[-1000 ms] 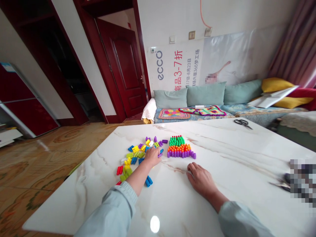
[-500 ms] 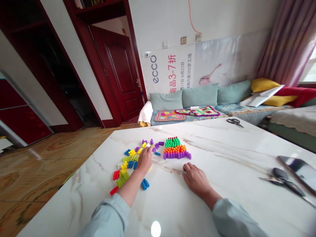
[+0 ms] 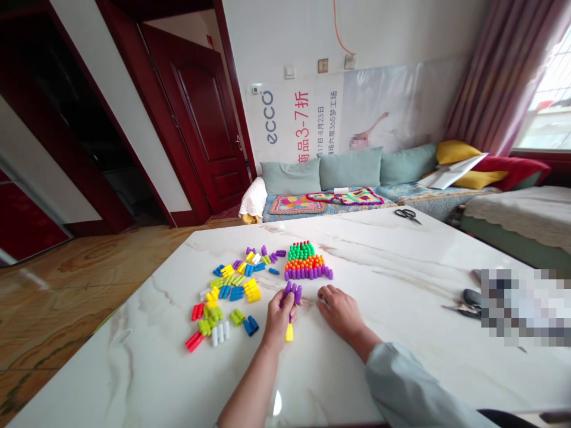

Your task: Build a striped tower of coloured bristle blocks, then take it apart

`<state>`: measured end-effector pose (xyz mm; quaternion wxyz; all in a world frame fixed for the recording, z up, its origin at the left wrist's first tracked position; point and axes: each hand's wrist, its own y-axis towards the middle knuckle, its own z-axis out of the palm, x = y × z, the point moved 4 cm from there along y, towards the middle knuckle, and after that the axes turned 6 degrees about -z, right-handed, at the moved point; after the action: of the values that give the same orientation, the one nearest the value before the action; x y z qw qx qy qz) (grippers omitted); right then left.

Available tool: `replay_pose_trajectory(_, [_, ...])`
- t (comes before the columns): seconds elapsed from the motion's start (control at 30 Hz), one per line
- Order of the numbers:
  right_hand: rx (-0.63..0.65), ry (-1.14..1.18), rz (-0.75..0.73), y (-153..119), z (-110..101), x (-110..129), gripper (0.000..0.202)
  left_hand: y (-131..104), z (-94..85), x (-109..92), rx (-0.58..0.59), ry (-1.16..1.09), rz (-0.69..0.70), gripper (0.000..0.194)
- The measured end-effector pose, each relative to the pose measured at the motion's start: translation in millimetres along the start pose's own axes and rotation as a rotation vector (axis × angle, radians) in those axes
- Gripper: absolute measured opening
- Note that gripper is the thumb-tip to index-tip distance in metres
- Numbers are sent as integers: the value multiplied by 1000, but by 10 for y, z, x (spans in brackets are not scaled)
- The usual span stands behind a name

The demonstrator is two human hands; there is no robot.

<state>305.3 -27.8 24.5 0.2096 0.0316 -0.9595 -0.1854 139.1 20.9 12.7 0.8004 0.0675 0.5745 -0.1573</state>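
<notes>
My left hand [image 3: 280, 314] is closed on purple pieces [image 3: 293, 292], which stick up past its fingers. A yellow piece [image 3: 289, 333] shows just below that hand. To its right, my right hand [image 3: 339, 310] rests on the white table with fingers loosely bent and apart, holding nothing. Beyond both hands stands a block of upright pieces in rows: purple [image 3: 308, 274] in front, then orange [image 3: 307, 263], green [image 3: 301, 252] and red at the back. Loose blue, yellow, green, red, white and purple pieces [image 3: 236, 292] lie scattered left of my left hand.
The white marble-patterned table [image 3: 366, 249] spreads around the hands. Black scissors [image 3: 407, 215] lie near its far edge. Another dark-handled tool [image 3: 468, 304] lies at the right, beside a blurred-out patch. A sofa with green cushions [image 3: 350, 169] stands beyond the table.
My left hand has moved from the scattered pieces toward my right hand, and purple pieces now show in it. My right hand stays on the table. The whole view has shifted slightly.
</notes>
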Motion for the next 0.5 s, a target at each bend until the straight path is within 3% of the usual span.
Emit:
replay_pose_trajectory(0.13, [-44, 527, 196, 71, 9, 53, 38, 6, -21, -7, -7, 43, 11, 44])
replay_pose_trajectory(0.23, [-65, 844, 112, 125, 6, 312, 39, -41, 12, -25, 9, 107, 11, 43])
replay_pose_trajectory(0.37, [-174, 918, 127, 156, 25, 471, 32, -81, 30, -59, 12, 145, 1, 44])
replay_pose_trajectory(0.5, [-296, 668, 185, 208, 21, 277, 27, -38, -40, -63, -78, 5, 28, 44])
